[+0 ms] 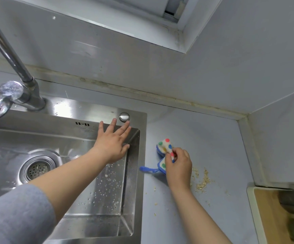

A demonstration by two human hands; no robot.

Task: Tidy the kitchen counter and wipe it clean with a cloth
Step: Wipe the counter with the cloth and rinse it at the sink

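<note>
Stainless steel forms the sink (97, 110), the one container in view, set into the pale blue bench (213, 138) on its left side. The basin holds a round perforated strainer (38, 169) at the drain and a scatter of pale flakes and water drops (107, 184) on the floor and right wall. A chrome tap (24, 88) stands on the rear rim. The marking on its handle cap is too blurred to read. A round metal cap (124, 116) sits at the rear right corner of the rim.

The cloth (165, 145) is white with coloured dots and a blue edge. It is bunched up and lies on the bench just beside the sink's right rim. Its long axis runs roughly from the front of the bench toward the back wall. A blue loop (148, 169) extends from its near end and points left toward the sink.

The right hand (178, 166) has its grip closed on the cloth, fingers and thumb pinching the middle of the bunch. The left hand (113, 141) has its grip released (fingers straight and spread); the palm lies against the basin's rear right corner, and the fingertips reach the rim next to the round cap.

Loose oat-like flakes (202, 182) lie on the bench just right of the right hand, with a few more toward the front. A pale-rimmed board (265, 208) occupies the lower right corner.
</note>
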